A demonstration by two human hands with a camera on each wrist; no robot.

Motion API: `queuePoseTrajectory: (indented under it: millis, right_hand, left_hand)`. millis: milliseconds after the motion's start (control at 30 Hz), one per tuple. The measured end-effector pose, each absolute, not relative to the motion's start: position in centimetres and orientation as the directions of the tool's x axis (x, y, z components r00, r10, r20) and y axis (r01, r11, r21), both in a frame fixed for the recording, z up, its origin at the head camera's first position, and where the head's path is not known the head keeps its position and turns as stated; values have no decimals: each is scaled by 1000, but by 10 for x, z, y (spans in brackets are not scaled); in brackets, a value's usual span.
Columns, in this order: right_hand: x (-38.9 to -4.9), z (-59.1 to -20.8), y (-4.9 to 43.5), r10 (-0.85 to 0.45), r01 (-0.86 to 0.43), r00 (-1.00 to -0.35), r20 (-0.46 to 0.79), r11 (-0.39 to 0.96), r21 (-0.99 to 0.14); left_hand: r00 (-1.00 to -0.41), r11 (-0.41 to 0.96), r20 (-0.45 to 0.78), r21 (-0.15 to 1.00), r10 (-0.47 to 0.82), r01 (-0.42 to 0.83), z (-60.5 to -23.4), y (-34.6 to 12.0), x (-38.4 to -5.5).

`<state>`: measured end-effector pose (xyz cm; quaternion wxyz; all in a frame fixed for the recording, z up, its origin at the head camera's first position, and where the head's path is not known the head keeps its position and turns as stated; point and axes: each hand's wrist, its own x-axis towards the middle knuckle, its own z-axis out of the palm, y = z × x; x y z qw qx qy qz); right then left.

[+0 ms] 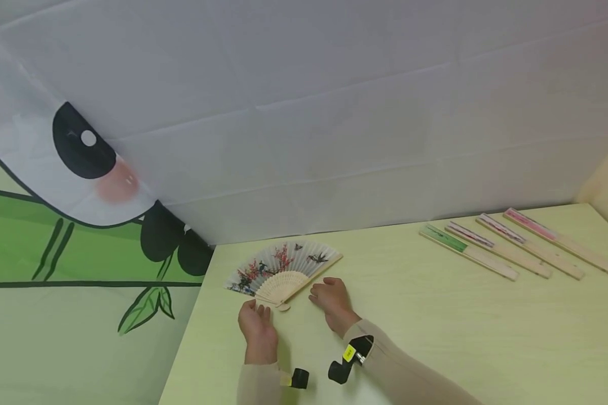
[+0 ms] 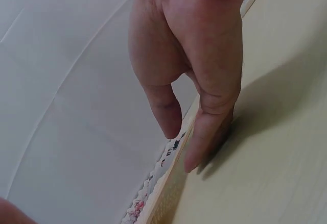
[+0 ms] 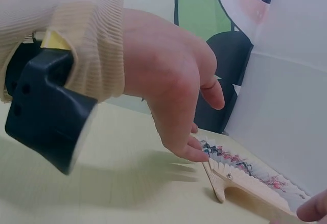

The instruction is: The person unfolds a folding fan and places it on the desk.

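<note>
A spread folding fan (image 1: 284, 287), with pale wooden ribs and a white leaf painted with red blossoms and dark birds, lies on the table. My left hand (image 1: 258, 329) is at its near left edge, fingers loosely bent; in the right wrist view the left hand (image 3: 171, 86) has its fingertips right beside the ribs, and I cannot tell whether they touch. My right hand (image 1: 332, 301) hovers beside the fan's right outer rib, fingers bent and holding nothing. The left wrist view shows the right hand (image 2: 191, 55) pointing down next to that rib.
Several folded fans, one green (image 1: 468, 252), one pink (image 1: 562, 242), lie slanted in a row at the table's back right. A white sheet (image 1: 334, 112) stands behind the table (image 1: 410, 337). The wall at left carries a cartoon print.
</note>
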<state>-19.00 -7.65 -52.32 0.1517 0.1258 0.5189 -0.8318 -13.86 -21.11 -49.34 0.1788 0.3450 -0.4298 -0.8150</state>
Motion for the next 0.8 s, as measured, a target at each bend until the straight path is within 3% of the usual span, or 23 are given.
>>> queuePoseTrajectory:
  millis: [233,800]
  right_hand:
    - [-185,-519,-55,-112,356,-933,-342,-424,-833]
    - [-186,-512,8,-51,322,-939,-340,-481,-816]
  left_hand:
    - [-689,-486,-321,872,-649,51,-492,-192,-136]
    - [-664,-443,-285,893,-692,78,-488,-137,-128]
